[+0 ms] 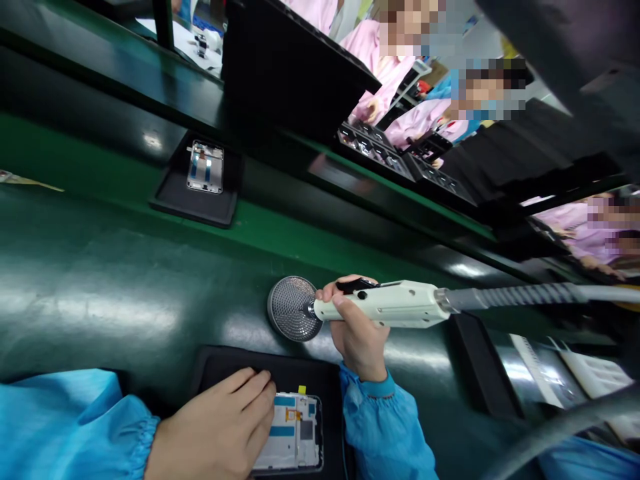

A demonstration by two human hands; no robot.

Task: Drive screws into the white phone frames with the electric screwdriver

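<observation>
My right hand (357,333) is wrapped around a pale green electric screwdriver (395,305). The driver's tip points left into a round metal screw dish (294,310) with a grid of small holes. My left hand (225,420) lies flat, fingers together, over the left part of a phone frame (287,440); its thumb is hidden. Blue strips, an orange flex cable and a yellow tab show on the frame. Under the frame is a black padded tray (220,363).
A second phone frame (206,167) lies on another black tray (195,208) at the back. The screwdriver's grey cable (520,297) runs off to the right. Across a dark rail, people in pink work near black trays of parts (377,150). A black box (485,367) stands right.
</observation>
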